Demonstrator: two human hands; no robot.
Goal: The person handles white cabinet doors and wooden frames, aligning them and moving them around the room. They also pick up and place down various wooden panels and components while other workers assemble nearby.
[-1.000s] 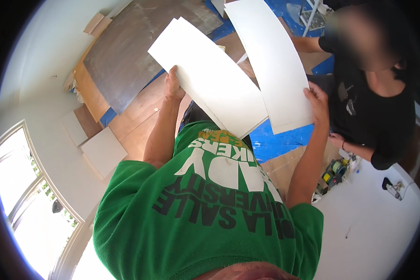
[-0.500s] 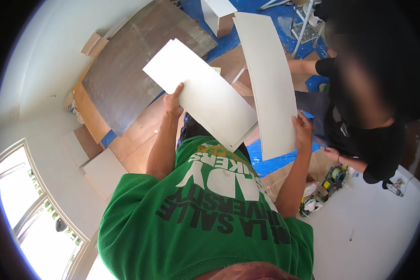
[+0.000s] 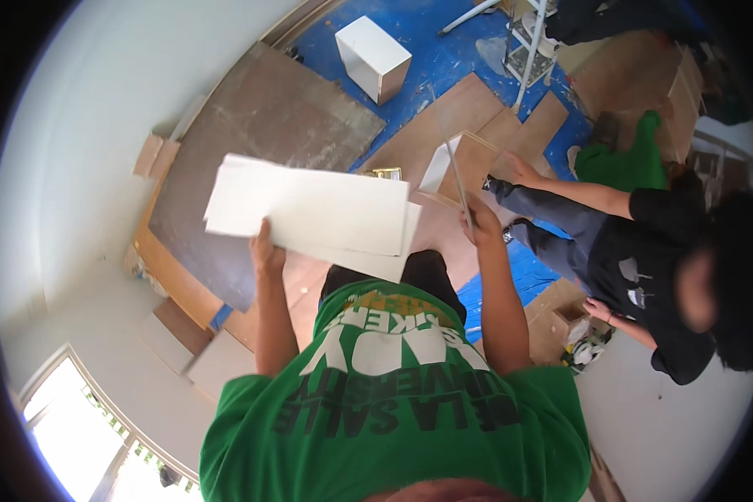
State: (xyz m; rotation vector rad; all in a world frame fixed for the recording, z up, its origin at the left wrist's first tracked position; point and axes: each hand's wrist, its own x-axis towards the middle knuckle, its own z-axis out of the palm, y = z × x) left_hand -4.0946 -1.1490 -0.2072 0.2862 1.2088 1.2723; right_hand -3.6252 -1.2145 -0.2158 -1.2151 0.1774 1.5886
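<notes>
My left hand (image 3: 266,251) grips a small stack of white rectangular boards (image 3: 326,205) by the near edge, thumb on top. The boards are fanned slightly, so their corners do not line up. In my right hand (image 3: 482,221) is a single white panel (image 3: 458,174), turned so that only its thin edge shows. The panel stands apart from the stack, to its right. Just beyond it, an open shallow box with white inner sides (image 3: 443,166) rests on the floor, partly hidden by the panel and my hand.
A co-worker in black (image 3: 636,259) sits close on my right, one arm stretched toward the box. Ahead are a white cabinet-like box (image 3: 368,50), a step ladder (image 3: 529,58) and blue floor sheeting (image 3: 309,46). A large brown sheet (image 3: 268,117) lies at the left.
The stack in my left hand has swung level and moved left. The panel in my right hand has turned from broad face to edge-on. The co-worker has shifted right.
</notes>
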